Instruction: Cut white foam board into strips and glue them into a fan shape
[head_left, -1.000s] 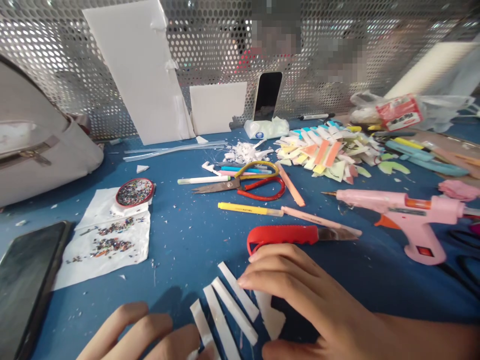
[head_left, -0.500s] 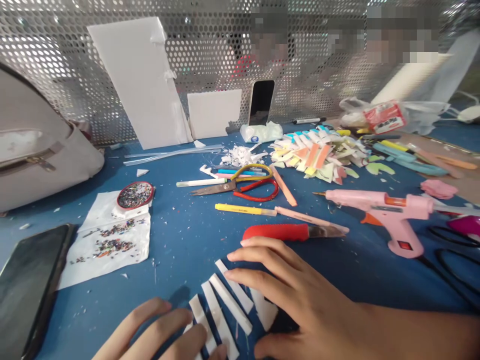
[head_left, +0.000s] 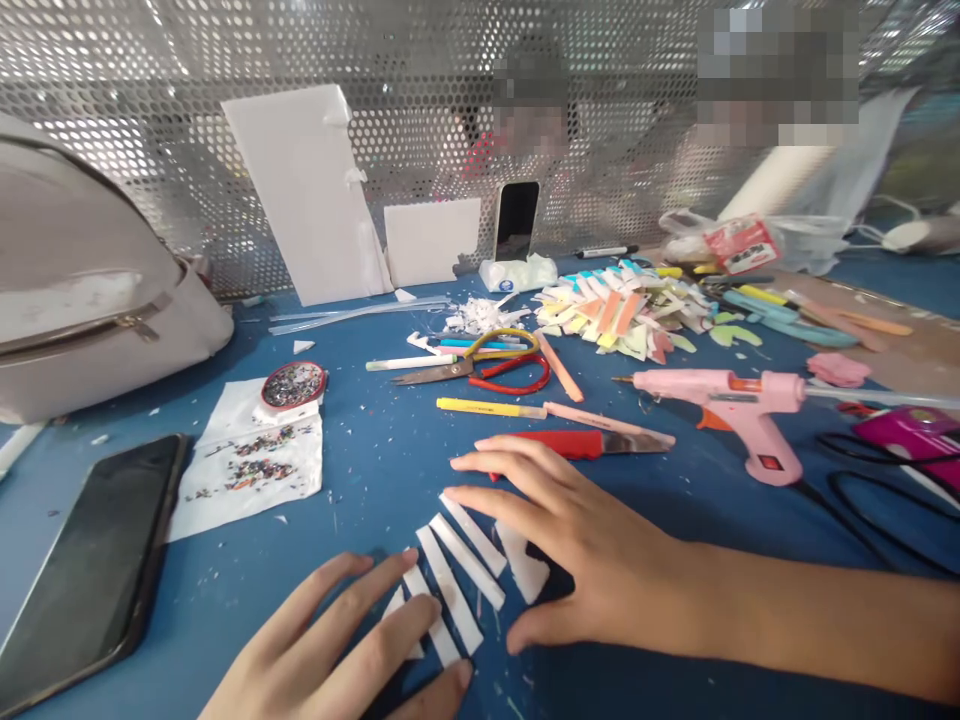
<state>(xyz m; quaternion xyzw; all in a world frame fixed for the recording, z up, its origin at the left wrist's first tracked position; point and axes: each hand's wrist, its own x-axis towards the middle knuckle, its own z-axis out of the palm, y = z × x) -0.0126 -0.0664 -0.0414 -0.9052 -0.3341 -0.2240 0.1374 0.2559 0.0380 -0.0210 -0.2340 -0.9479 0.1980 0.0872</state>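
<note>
Several white foam-like strips lie side by side, slanting, on the blue table. My left hand is over their left end, fingers apart, with fingertips touching the leftmost strips and partly covering them. My right hand spreads over the right side; its index fingertip meets the top of the rightmost strip. Under its arched palm, between thumb and index finger, lies a wider white scrap. Just beyond the right fingers is a red-handled knife, its handle partly hidden by them. Neither hand grips anything.
Scissors, a yellow marker and a pink glue gun with a black cord lie ahead. A colored paper-strip pile is behind. Left are a phone, beads on white paper and a bag.
The camera view has shifted, so most table things appear slightly moved and more of my left hand shows. Both hands stay spread at the strips, with little other visible change.
</note>
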